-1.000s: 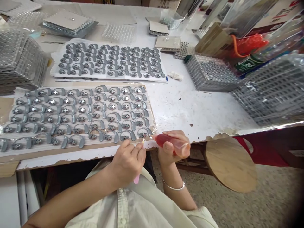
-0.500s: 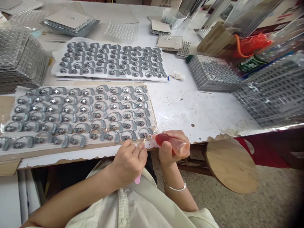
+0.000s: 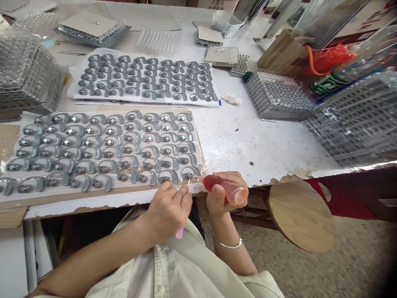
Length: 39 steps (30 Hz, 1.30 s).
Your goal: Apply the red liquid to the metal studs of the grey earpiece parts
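My left hand (image 3: 170, 210) is closed around a thin tool with a pink handle (image 3: 180, 233) sticking out below the fist. Its light tip points up at the front right grey hook-shaped piece (image 3: 190, 173). In my right hand (image 3: 216, 203) lies a squeeze bottle of red liquid (image 3: 221, 188), tilted on its side, its narrow nozzle close to that same piece and the tool's tip. Whether either tip touches the piece is too small to tell. Rows of similar grey hooks, each with a shiny round part, cover the white ribbed board (image 3: 116, 188).
A second board (image 3: 72, 93) of grey hooks lies behind. Stacked clear trays (image 3: 26, 78) stand at left, more trays (image 3: 276, 95) at right. The table's ragged front edge (image 3: 266, 182) runs before me; a round wooden stool (image 3: 300, 217) stands below at right.
Both hands hold almost the same place and grip. Only a very slight shift of the hands and the view shows.
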### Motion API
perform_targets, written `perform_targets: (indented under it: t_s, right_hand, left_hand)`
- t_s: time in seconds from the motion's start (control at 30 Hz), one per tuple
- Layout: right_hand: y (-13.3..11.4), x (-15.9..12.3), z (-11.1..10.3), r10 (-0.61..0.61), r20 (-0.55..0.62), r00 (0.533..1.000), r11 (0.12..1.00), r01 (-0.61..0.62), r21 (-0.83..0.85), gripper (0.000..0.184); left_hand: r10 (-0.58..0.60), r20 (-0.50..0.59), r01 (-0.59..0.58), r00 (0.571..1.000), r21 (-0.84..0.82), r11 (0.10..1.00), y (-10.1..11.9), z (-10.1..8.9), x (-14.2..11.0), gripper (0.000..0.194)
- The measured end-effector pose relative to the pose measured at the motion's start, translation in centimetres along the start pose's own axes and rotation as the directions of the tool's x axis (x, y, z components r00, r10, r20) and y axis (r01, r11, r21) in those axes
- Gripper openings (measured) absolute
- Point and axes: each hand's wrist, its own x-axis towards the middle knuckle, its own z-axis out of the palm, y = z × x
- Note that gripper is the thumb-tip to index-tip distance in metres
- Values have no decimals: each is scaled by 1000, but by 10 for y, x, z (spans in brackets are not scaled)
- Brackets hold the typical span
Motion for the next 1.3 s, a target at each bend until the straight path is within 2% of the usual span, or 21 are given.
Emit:
perform_targets:
  t_s: [0.2,0.53,0.97,1.13,1.3]
  right_hand:
    - [1,-2,-1,-20,-9,1000,999,19,-26,23]
    - [0,-4,-2,-141,-26,990,990,141,-31,26]
    - [-1,-3,-2,-140,-24,990,990,140,-30,26]
    - [0,-5,-2,-127,-31,991,991,126,-37,26]
    - [1,-5,-3,-126,-35,991,991,124,-45,26]
  left_hand:
    - [-10,-1,10,1000,-6,1000,-1,-2,2,17]
    - [-18,39,19,999,-40,999,-2,-2,1,19]
    - [-43,63,51,997,-115,992,-5,-4,-1,16]
    - [-68,93,85,993,-196,977,-10,-6,-2,15]
    - [-141,136,181,981,-352,918,-20,-7,1,15]
